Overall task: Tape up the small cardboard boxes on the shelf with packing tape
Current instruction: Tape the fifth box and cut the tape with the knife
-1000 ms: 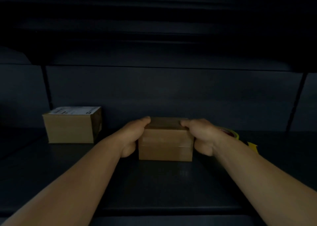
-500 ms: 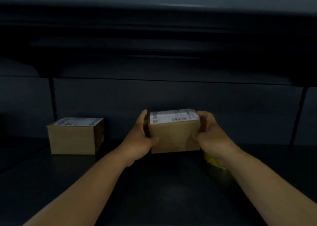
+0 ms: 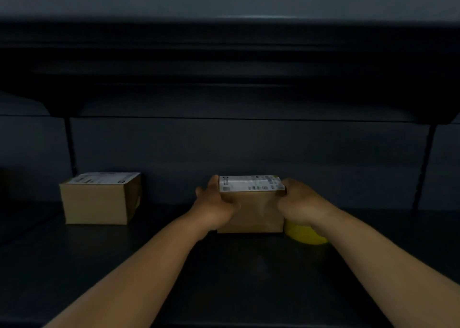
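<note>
While both of our arms reach into the dim shelf bay, we have the small cardboard box (image 3: pixel 251 210) pinched between two hands. Our left hand (image 3: pixel 214 208) is clamped on its left side, thumb pressed across the front face and fingers (image 3: pixel 213 182) standing up along the left edge, reaching as high as the top. Our right hand (image 3: pixel 300 207) is clamped on the right side, knuckles curled round the upper right corner. That box sits in the middle of the dark shelf (image 3: pixel 224 273), its white shipping label (image 3: pixel 251 183) facing up and tilted a little toward us. The bottom edge looks level with the shelf surface, though in this light we cannot tell whether it is resting there or held just clear.

Just beside the box on the right, peeking out under our right wrist, there is the yellow roll of tape (image 3: pixel 305 234), down on the shelf and half hidden by the hand. Over to the left, well apart from the action, a second cardboard box (image 3: pixel 95 203) stands flat on the shelf near the back wall (image 3: pixel 249 148), label (image 3: pixel 104 178) on top as well. Print on both labels is too blurred to read.
</note>
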`<state>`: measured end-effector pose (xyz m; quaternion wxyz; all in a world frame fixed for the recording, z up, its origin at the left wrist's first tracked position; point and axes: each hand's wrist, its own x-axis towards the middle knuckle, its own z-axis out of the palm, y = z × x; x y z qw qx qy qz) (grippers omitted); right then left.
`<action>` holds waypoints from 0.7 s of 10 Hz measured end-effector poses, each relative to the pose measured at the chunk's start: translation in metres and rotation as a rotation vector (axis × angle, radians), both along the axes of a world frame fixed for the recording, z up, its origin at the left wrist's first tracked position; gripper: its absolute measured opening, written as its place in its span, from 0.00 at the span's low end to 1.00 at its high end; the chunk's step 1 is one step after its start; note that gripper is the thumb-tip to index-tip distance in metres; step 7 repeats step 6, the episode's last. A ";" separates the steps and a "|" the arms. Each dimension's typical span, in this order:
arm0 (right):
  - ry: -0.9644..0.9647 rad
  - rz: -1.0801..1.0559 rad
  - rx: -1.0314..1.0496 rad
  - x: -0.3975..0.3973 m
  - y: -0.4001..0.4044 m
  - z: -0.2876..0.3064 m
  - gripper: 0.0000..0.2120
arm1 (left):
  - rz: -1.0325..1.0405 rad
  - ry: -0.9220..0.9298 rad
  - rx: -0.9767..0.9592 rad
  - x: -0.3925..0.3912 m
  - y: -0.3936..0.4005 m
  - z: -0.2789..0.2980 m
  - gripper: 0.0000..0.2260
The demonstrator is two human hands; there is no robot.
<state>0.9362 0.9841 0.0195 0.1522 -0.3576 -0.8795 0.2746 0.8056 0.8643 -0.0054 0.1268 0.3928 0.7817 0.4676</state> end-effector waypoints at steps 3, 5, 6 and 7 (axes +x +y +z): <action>-0.123 0.118 0.134 0.010 0.016 -0.004 0.27 | 0.107 -0.031 0.008 0.018 0.017 -0.006 0.37; -0.110 0.113 0.074 0.006 0.034 -0.012 0.30 | 0.095 -0.170 0.069 0.036 0.022 -0.003 0.41; -0.034 0.115 0.036 0.005 0.035 -0.019 0.30 | 0.129 -0.190 0.114 0.046 0.018 0.000 0.43; -0.034 0.115 0.036 0.005 0.035 -0.019 0.30 | 0.129 -0.190 0.114 0.046 0.018 0.000 0.43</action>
